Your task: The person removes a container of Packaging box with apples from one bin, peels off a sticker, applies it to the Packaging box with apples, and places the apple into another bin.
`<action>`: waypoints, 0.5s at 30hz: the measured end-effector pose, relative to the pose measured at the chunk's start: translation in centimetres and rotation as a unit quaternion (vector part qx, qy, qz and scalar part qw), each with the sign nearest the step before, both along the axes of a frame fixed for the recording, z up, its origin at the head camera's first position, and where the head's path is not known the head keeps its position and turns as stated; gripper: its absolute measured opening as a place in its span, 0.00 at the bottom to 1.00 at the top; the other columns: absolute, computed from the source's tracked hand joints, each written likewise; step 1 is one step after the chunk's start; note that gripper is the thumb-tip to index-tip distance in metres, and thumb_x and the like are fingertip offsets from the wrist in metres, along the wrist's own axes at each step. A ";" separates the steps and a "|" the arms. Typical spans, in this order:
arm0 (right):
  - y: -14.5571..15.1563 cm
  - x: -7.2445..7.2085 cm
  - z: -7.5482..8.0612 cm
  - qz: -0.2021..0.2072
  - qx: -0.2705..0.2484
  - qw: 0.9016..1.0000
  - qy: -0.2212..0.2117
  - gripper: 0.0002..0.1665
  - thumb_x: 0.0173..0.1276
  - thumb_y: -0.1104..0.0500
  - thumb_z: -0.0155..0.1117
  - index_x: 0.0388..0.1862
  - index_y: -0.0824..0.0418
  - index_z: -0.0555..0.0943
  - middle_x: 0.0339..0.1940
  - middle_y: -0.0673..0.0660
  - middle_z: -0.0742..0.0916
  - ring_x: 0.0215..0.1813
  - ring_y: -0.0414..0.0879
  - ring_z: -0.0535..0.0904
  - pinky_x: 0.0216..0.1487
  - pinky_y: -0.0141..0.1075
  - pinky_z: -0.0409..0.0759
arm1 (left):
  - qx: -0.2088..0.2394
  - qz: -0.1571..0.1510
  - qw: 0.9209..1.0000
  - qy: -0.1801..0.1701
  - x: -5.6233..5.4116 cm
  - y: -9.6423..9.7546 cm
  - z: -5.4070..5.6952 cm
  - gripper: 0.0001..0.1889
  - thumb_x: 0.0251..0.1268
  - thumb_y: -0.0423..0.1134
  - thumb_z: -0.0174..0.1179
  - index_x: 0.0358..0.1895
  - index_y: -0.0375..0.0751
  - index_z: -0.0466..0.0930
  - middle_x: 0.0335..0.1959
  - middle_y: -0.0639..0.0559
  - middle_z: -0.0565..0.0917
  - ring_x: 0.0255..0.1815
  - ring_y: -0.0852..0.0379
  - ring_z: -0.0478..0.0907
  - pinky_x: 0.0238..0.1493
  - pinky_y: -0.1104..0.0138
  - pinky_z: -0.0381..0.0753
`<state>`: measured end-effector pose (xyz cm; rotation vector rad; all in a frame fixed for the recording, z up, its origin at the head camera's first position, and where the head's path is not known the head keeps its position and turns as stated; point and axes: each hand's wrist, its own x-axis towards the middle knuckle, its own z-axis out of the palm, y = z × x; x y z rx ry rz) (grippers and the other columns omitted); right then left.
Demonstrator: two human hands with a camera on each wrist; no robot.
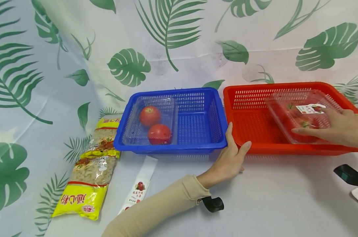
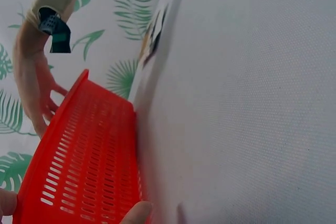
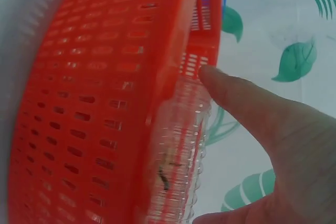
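My left hand (image 1: 226, 159) straddles the near left corner of the red basket (image 1: 247, 128), its index finger straight up beside the blue basket (image 1: 173, 149) and its thumb spread along the red front. Inside the red basket, at its right, sits a clear plastic box (image 1: 303, 93) with red tomatoes and a white label (image 1: 310, 108) on its lid. Over that box my right hand (image 1: 342, 126) lies with its thumb extended across the lid. The right wrist view shows the fingers (image 3: 231, 90) spread apart beside the clear box (image 3: 181, 145).
Another clear box (image 1: 127, 135) with two tomatoes (image 1: 150, 116) stands in the blue basket's left part. Two yellow pasta bags (image 1: 87, 187) lie at the left. A strip of stickers (image 1: 140, 184) rests in front of the blue basket. Leaf-print cloth (image 1: 191, 59) hangs behind.
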<state>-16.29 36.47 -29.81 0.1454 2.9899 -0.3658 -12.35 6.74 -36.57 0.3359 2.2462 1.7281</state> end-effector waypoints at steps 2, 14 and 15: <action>0.1 0.0 -0.3 -0.002 0.002 1.000 0.002 0.71 0.61 0.33 0.74 0.79 0.77 0.45 0.61 0.86 0.58 0.62 0.84 0.50 0.52 0.78 0.73 | -0.001 0.000 1.000 0.001 0.0 0.0 0.0 0.42 0.85 0.53 0.50 0.85 0.62 0.28 0.20 0.47 0.71 0.15 0.45 0.80 0.23 0.70 0.76; -1.0 1.2 -1.9 -0.035 0.004 0.999 0.004 0.65 0.66 0.36 0.69 0.72 0.88 0.52 0.61 0.89 0.53 0.65 0.85 0.47 0.59 0.81 0.65 | 0.005 -0.005 1.000 -0.001 0.1 -0.1 0.0 0.42 0.85 0.53 0.50 0.85 0.64 0.28 0.20 0.47 0.71 0.16 0.44 0.80 0.23 0.70 0.76; -1.0 1.3 -2.0 -0.036 0.003 0.999 0.005 0.65 0.67 0.36 0.68 0.71 0.88 0.52 0.62 0.89 0.53 0.65 0.85 0.46 0.60 0.81 0.65 | 0.005 -0.005 1.000 -0.001 0.1 -0.1 0.0 0.42 0.85 0.53 0.50 0.85 0.64 0.28 0.20 0.47 0.71 0.16 0.44 0.80 0.23 0.70 0.76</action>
